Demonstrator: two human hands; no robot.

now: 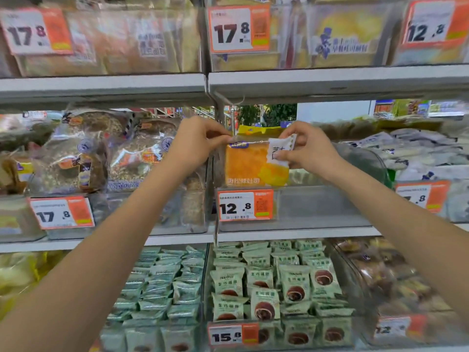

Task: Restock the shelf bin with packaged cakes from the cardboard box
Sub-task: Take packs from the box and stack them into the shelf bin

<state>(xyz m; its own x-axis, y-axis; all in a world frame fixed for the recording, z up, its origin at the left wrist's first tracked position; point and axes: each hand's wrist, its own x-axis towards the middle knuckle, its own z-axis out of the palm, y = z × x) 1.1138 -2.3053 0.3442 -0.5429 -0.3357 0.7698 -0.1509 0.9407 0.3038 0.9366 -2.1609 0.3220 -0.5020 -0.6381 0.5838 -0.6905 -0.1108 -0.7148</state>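
— While held over the clear shelf bin [317, 212] above the 12.8 price tag [245, 205]: placing step, cake pack [250, 163] upright at the bin's left end.
— Grips?
— Left hand [200, 143] pinching the top seam, right hand [307, 148] clamped on the right edge.
— Next?
— Probably lowering, then letting go. Crinkly glossy film, soft square sponge; cardboard box unseen.

Green-wrapped snack packets [266, 283] fill the bins below the grip; brown bread bags [83, 153] (labels blurred) sit left; a 17.8 price tag [238, 29] hangs above.
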